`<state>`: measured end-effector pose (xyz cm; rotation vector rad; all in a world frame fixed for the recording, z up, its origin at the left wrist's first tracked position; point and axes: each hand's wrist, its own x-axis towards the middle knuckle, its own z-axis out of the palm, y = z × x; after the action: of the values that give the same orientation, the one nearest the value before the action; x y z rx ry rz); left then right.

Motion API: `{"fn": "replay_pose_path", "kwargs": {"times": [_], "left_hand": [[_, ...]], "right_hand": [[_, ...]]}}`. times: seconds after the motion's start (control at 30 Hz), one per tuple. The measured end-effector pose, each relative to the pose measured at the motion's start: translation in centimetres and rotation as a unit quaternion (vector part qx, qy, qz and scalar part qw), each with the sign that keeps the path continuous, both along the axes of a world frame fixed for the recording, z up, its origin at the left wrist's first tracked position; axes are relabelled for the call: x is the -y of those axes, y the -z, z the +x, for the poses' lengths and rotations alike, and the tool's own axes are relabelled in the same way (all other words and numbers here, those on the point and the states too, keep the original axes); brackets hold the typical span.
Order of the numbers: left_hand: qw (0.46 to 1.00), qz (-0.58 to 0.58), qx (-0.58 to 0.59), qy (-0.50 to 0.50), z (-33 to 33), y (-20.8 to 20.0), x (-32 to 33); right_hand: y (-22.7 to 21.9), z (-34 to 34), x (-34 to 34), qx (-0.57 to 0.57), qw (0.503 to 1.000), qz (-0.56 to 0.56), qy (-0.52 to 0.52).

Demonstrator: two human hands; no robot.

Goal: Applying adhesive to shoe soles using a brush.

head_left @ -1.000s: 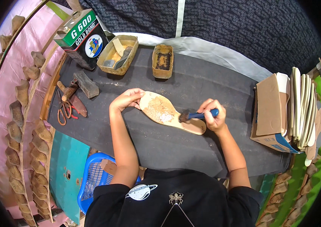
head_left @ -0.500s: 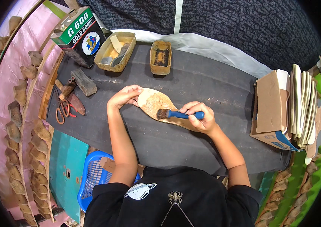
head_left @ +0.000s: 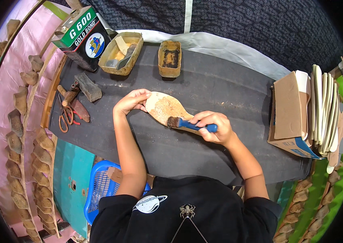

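A pale shoe sole [head_left: 164, 106] lies slantwise over the middle of the dark worktable, with a tan, wet-looking coat on its face. My left hand [head_left: 133, 101] pinches the sole's wide end between thumb and fingers. In my right hand [head_left: 215, 126] is a brush [head_left: 191, 124] with a blue handle, and its brown, caked bristles rest on the sole's near edge. The sole's other end is partly hidden under my right hand and the brush.
Along the far edge stand a green-and-black can [head_left: 83, 40], a tub of scrapers [head_left: 116, 69] and a stained small tub [head_left: 169, 73]. Scissors [head_left: 64, 119], a hammer [head_left: 69, 97] and a dark block [head_left: 88, 87] lie left. A cardboard box [head_left: 286, 109] and stacked soles [head_left: 323, 109] stand right.
The brush has shifted slightly left along the sole's near edge, its handle tilting lower at my right hand. The coat looks smoother and more evenly spread.
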<state>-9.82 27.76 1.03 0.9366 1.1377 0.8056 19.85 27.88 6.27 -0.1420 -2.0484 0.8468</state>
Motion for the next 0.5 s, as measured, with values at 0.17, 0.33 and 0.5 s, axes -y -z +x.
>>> {"fn": "replay_pose_path", "kwargs": {"times": [0.17, 0.33, 0.5], "left_hand": [[1.0, 0.003, 0.004, 0.001, -0.1, 0.2, 0.0], [1.0, -0.001, 0.008, 0.001, -0.2, 0.2, -0.1], [1.0, -0.001, 0.003, 0.002, -0.1, 0.3, -0.1]], "right_hand": [[-0.5, 0.5, -0.2, 0.038, 0.998, 0.048, 0.001], [-0.7, 1.4, -0.3, 0.047, 0.998, 0.039, 0.015], [-0.3, -0.1, 0.3, 0.005, 1.0, 0.016, -0.011]]}}
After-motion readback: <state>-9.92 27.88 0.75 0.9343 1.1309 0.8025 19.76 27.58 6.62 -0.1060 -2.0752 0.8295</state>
